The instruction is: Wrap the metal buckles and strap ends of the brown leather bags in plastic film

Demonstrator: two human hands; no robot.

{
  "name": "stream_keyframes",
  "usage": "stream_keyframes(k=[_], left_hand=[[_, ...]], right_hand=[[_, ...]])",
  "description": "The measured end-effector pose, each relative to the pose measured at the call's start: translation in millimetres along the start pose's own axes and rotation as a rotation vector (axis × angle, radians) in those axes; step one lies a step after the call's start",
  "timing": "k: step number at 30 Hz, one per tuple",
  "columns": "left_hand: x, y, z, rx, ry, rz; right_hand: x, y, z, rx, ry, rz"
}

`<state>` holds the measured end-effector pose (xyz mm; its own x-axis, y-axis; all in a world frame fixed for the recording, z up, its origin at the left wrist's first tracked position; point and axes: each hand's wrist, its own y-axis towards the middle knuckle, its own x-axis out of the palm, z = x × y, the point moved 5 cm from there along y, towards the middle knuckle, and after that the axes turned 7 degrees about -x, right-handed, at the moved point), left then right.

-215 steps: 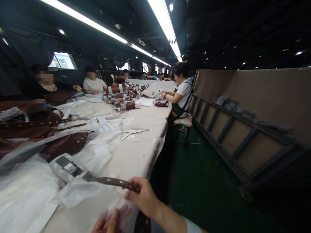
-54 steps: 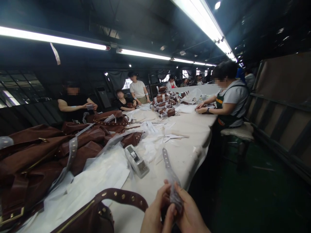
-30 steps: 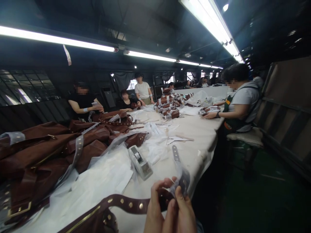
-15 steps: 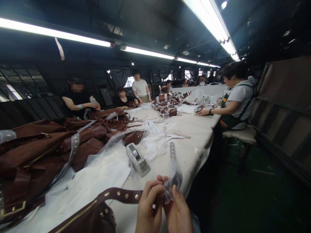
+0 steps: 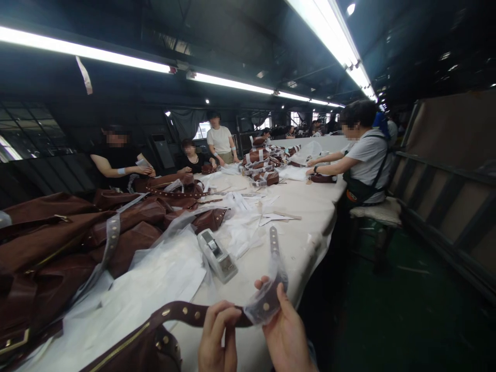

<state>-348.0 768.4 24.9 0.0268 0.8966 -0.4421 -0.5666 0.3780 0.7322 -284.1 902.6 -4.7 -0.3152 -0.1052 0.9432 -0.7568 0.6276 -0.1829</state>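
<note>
Change: you moved left grip (image 5: 218, 336) away from right grip (image 5: 284, 333) | left closed on strap (image 5: 197, 315) | right closed on plastic sleeve (image 5: 260, 306) over its end

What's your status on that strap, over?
Left hand gripping brown leather strap; right hand pinching its plastic-sleeved end. Tape dispenser on table beyond, not touching.

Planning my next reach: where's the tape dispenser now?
In the head view, the tape dispenser sits on the white-covered table, beyond the left hand, just right of the white plastic sheeting.
</note>
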Motion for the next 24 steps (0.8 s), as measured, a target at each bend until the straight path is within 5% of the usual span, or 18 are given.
stream_keyframes(k=[6, 15, 24], left_hand=[[3.1, -6.5, -3.5, -0.313, -0.180, -0.041], [12.3, -2.7, 8.5, -0.278, -0.194, -0.219], [12.2, -6.5, 13.3, -0.322, -0.288, -0.164]], right_hand=[[-2.2, -2.0, 1.9, -0.048, -0.064, 0.031], [-10.5, -5.5, 5.8, 0.013, -0.103, 0.101], [-26.1, 1.3, 12.3, 0.054, -0.076, 0.024]])
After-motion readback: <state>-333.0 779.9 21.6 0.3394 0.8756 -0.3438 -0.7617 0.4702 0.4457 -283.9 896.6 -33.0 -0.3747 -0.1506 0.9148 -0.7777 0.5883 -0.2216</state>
